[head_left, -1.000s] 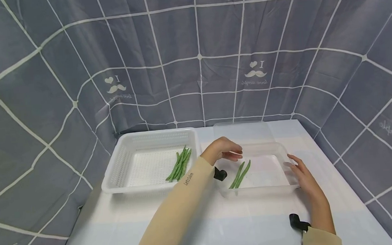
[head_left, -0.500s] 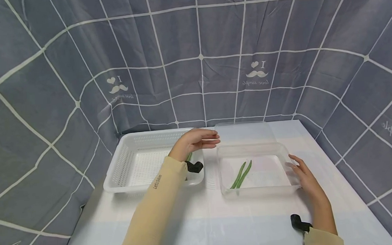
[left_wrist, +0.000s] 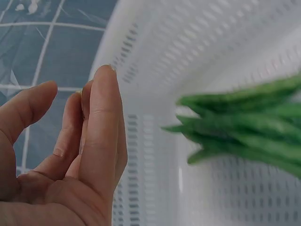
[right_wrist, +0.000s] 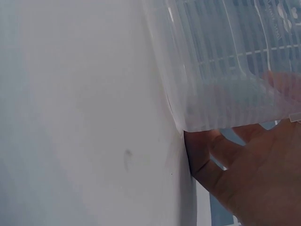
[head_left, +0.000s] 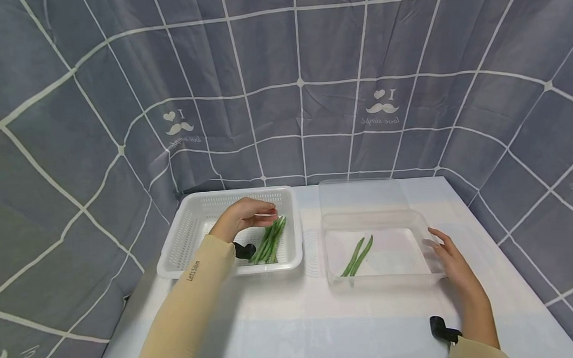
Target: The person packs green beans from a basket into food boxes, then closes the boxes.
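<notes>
My left hand (head_left: 248, 216) hovers over the white perforated basket (head_left: 174, 260), its fingers nearly straight with nothing between them. Beside and below that hand lies a bunch of green beans (head_left: 272, 242) in the basket's right part. The left wrist view shows the bean tips (left_wrist: 225, 122) apart from my fingers. Two green beans (head_left: 361, 256) lie at the left inside a clear plastic container (head_left: 384, 281). Against the container's right side rests my right hand (head_left: 451, 259). In the right wrist view its relaxed fingers (right_wrist: 218, 148) touch the container's outside, partly hidden by the plastic.
A clear flat lid or tray (head_left: 360, 194) lies behind the container. Both containers stand side by side on a white-covered table (head_left: 294, 330). Grey gridded curtain (head_left: 327, 112) encloses the back and sides.
My left hand has moved left, from above the clear container's left edge to above the basket. The right hand has stayed at the container's side.
</notes>
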A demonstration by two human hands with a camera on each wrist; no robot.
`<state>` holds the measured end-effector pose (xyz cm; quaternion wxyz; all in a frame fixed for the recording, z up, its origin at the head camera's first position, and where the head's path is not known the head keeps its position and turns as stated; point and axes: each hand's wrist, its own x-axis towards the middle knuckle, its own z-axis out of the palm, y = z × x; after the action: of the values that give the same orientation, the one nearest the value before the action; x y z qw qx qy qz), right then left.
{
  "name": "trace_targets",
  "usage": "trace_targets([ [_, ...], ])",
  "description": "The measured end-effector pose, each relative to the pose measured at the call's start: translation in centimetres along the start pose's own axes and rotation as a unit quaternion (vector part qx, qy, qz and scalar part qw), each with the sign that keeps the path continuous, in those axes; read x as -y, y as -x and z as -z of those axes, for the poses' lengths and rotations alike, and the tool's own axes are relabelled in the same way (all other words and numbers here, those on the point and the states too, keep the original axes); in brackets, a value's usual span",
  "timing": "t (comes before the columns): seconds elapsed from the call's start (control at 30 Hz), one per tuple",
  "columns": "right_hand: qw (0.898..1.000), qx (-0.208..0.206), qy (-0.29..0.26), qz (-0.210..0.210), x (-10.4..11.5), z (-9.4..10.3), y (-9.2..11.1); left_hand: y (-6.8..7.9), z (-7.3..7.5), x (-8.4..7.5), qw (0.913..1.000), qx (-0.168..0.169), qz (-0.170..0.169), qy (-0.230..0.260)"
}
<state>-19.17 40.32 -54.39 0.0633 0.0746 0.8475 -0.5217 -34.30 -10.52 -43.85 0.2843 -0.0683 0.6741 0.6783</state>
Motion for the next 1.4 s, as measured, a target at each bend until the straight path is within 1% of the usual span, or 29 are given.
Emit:
trace_targets([
  [0.13,1.000,0.000,-0.006,-0.009,0.1,0.1,0.2,-0.2,1.4,0.7,0.9991,-0.021,0.021,-0.031],
  [0.23,1.000,-0.002,-0.014,-0.017,0.3,0.0,0.3,-0.5,2.2,1.1,0.9968,-0.036,0.034,-0.063],
  [0.37,1.000,-0.005,-0.017,-0.021,0.3,-0.1,0.4,-0.9,2.9,1.5,0.9929,-0.052,0.053,-0.092],
  [0.5,1.000,-0.004,-0.018,-0.022,0.4,-0.1,0.3,-1.3,3.3,2.2,0.9900,-0.063,0.071,-0.104],
  [0.63,1.000,-0.004,-0.021,-0.022,0.5,-0.1,0.3,-1.5,3.5,2.7,0.9876,-0.070,0.080,-0.115],
  [0.87,1.000,-0.007,-0.021,-0.022,0.7,-0.1,0.5,-2.0,3.8,3.4,0.9838,-0.086,0.104,-0.118],
  [1.07,1.000,-0.007,-0.019,-0.018,0.6,0.0,0.6,-2.6,3.8,3.7,0.9811,-0.079,0.104,-0.142],
  [1.4,1.000,-0.005,-0.021,-0.013,0.6,-0.1,0.5,-2.6,2.9,3.2,0.9736,-0.067,0.110,-0.188],
])
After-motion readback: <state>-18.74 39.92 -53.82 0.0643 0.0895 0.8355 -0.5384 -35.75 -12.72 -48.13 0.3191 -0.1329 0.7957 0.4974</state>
